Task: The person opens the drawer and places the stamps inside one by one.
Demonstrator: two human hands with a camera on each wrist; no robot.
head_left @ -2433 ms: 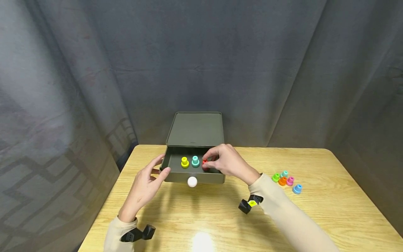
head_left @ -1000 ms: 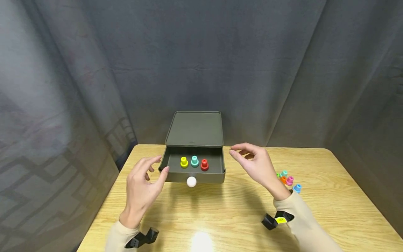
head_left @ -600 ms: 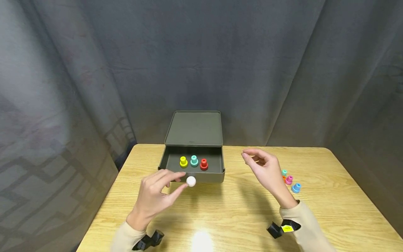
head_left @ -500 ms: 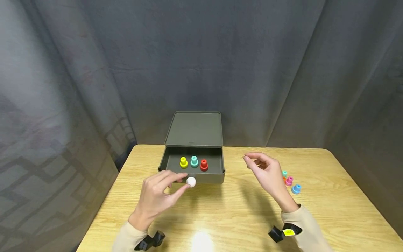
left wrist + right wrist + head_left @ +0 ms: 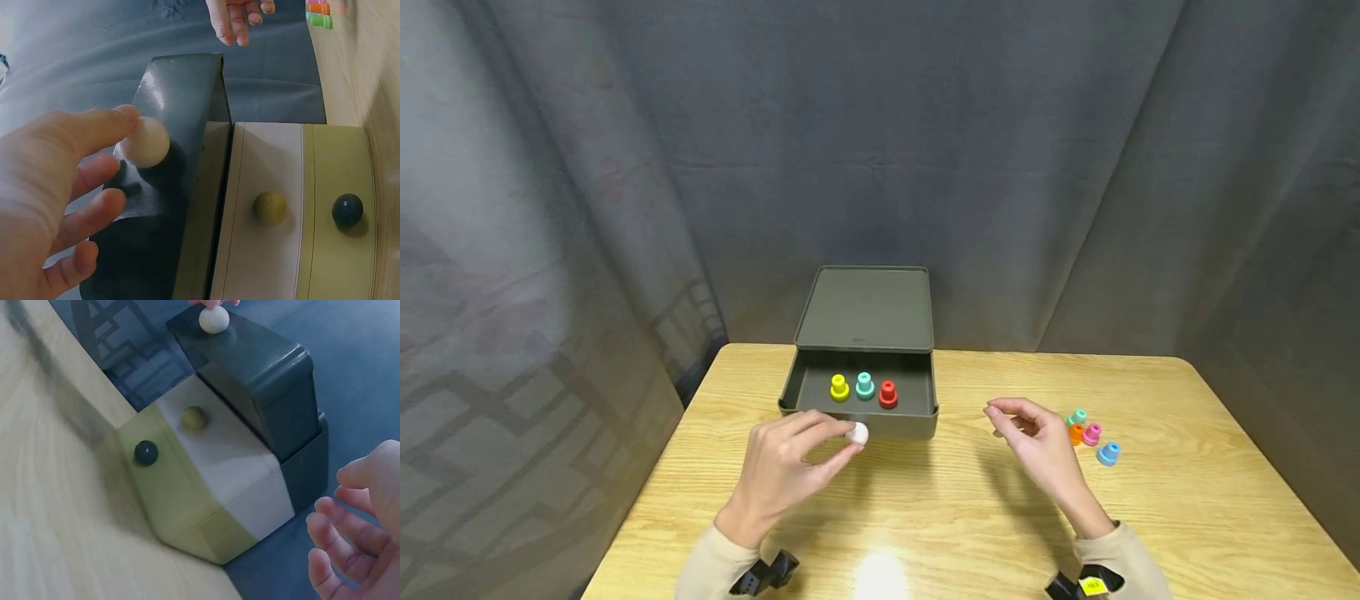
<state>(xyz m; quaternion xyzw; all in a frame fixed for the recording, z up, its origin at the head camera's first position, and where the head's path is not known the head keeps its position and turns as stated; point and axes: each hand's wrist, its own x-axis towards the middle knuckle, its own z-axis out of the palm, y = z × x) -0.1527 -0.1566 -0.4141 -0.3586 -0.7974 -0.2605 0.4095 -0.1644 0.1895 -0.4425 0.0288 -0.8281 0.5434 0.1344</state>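
Note:
The dark grey top drawer [image 5: 901, 428] is pulled out, with a yellow peg [image 5: 839, 389], a teal peg [image 5: 864, 387] and a red peg [image 5: 888, 396] standing in a row inside. At its front, my left hand [image 5: 782, 467] pinches the round white knob [image 5: 860, 434] between forefinger and thumb; in the left wrist view the other fingers hang loose and the thumb is hidden. Off to the right, my right hand [image 5: 1041, 446] hovers over the table, fingers loosely bent and holding nothing.
Blue [image 5: 1108, 454], pink [image 5: 1092, 435], orange [image 5: 1076, 433] and teal [image 5: 1077, 417] pegs lie right of my right hand; a green one [image 5: 321, 21] shows in the left wrist view. Under the drawer sit a pale drawer [image 5: 219, 440] and a yellow-green drawer [image 5: 164, 487]. Grey curtain hangs behind.
My right hand has let go of the red peg in the drawer and drawn back to the right. My left hand has moved from the drawer's left corner to the white knob.

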